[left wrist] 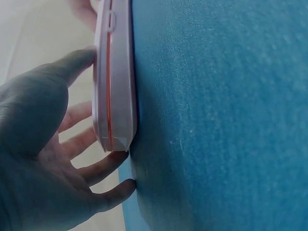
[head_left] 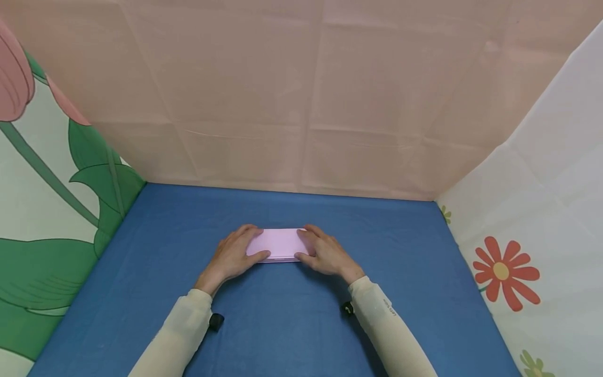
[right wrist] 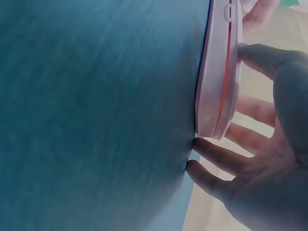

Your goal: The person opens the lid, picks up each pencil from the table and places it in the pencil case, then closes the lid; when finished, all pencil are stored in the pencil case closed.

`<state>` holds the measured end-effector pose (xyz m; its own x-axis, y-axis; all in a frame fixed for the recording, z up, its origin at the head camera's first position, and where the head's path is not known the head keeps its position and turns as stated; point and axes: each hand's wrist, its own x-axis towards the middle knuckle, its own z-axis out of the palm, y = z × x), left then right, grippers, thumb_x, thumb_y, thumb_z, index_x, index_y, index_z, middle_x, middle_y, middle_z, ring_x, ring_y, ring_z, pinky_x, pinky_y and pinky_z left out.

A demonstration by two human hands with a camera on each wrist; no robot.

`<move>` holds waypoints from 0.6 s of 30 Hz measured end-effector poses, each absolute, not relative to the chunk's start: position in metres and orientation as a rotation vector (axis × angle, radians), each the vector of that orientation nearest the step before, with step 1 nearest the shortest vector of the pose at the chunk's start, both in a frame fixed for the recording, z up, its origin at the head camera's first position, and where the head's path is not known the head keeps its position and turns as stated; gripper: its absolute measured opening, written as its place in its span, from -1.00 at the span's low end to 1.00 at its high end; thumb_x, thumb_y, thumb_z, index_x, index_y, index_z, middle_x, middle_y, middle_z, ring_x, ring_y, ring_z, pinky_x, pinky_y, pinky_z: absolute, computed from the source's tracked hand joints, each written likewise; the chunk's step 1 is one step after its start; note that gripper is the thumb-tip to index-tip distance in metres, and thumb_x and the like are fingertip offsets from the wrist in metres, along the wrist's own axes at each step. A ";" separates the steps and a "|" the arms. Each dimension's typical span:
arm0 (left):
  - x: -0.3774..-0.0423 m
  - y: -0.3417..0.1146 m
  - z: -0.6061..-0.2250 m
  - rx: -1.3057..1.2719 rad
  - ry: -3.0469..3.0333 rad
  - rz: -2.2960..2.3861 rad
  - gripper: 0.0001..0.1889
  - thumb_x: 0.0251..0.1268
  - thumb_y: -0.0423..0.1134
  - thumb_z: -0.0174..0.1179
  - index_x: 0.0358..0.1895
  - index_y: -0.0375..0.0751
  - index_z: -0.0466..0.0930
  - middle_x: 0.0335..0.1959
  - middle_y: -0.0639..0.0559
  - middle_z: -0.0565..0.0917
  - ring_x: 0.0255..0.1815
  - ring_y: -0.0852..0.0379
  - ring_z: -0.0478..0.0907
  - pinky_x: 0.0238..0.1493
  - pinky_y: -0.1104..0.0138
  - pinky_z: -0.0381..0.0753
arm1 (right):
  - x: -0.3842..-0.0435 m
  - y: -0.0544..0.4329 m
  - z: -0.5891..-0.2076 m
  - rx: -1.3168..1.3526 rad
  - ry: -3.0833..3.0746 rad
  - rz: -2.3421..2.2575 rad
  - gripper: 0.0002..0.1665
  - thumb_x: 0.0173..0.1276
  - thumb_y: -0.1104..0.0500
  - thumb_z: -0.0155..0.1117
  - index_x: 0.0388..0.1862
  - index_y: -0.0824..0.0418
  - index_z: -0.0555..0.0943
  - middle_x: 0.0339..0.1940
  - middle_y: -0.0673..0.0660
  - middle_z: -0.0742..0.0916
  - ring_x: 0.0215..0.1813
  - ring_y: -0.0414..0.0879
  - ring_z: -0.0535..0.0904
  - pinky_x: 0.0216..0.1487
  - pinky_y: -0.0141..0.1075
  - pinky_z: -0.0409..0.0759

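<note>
A flat pink lidded case (head_left: 281,243) lies on the blue-covered table. Along its side runs a thin orange seam, and a small clasp (left wrist: 111,21) shows in the left wrist view. My left hand (head_left: 234,255) holds the left end, thumb at the near edge and fingers at the far side. At the other end, my right hand (head_left: 328,253) grips it the same way, its thumb (right wrist: 262,55) against the lid's edge. The lid appears closed, so the inside is hidden. In both wrist views the lower fingers touch the table beside the case's end.
The blue table (head_left: 282,324) runs back to a plain beige backdrop (head_left: 301,104). On the left stands a cloth with green leaves (head_left: 47,272); on the right, a white cloth has a red flower (head_left: 506,272). Both sleeves carry small dark devices near the wrists.
</note>
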<state>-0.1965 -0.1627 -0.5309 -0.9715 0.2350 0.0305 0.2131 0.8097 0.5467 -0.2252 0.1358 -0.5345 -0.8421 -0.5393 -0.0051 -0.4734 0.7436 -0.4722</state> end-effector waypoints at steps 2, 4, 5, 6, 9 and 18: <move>-0.197 -0.163 -0.530 0.360 2.952 0.883 -0.27 0.53 0.09 0.48 0.60 -0.19 0.56 0.64 -0.31 0.52 0.61 -0.46 0.49 0.58 -0.52 0.37 | -0.225 0.135 -0.535 -0.807 2.802 -0.703 -0.11 0.62 -0.17 0.44 0.78 0.11 0.42 0.79 0.27 0.46 0.68 0.33 0.53 0.70 0.34 0.46; -0.197 -0.164 -0.529 0.356 2.955 0.884 -0.28 0.53 0.08 0.48 0.60 -0.19 0.56 0.64 -0.32 0.52 0.62 -0.47 0.49 0.57 -0.53 0.37 | -0.226 0.133 -0.535 -0.807 2.803 -0.713 -0.12 0.62 -0.16 0.46 0.77 0.12 0.44 0.79 0.27 0.47 0.68 0.33 0.53 0.69 0.32 0.48; -0.196 -0.164 -0.529 0.355 2.959 0.882 -0.28 0.53 0.08 0.48 0.60 -0.19 0.56 0.64 -0.32 0.52 0.61 -0.47 0.49 0.57 -0.53 0.37 | -0.226 0.133 -0.535 -0.806 2.804 -0.718 -0.12 0.62 -0.15 0.47 0.77 0.12 0.44 0.79 0.27 0.47 0.67 0.33 0.54 0.69 0.31 0.48; -0.196 -0.164 -0.529 0.346 2.957 0.886 -0.28 0.53 0.07 0.50 0.60 -0.19 0.56 0.65 -0.31 0.52 0.63 -0.47 0.48 0.58 -0.52 0.36 | -0.226 0.132 -0.535 -0.805 2.803 -0.724 -0.12 0.62 -0.14 0.48 0.76 0.13 0.44 0.79 0.27 0.47 0.67 0.33 0.54 0.69 0.31 0.49; -0.195 -0.163 -0.529 0.340 2.963 0.891 -0.27 0.51 0.05 0.51 0.60 -0.21 0.56 0.65 -0.31 0.52 0.63 -0.47 0.48 0.58 -0.52 0.37 | -0.225 0.132 -0.534 -0.801 2.800 -0.734 -0.12 0.61 -0.12 0.50 0.76 0.13 0.45 0.79 0.28 0.47 0.67 0.34 0.54 0.68 0.31 0.50; -0.193 -0.165 -0.530 0.325 2.965 0.876 -0.26 0.51 0.04 0.52 0.60 -0.22 0.55 0.66 -0.31 0.51 0.63 -0.46 0.48 0.58 -0.51 0.38 | -0.223 0.130 -0.536 -0.793 2.795 -0.751 -0.11 0.62 -0.14 0.49 0.78 0.08 0.43 0.81 0.26 0.45 0.68 0.34 0.53 0.66 0.35 0.50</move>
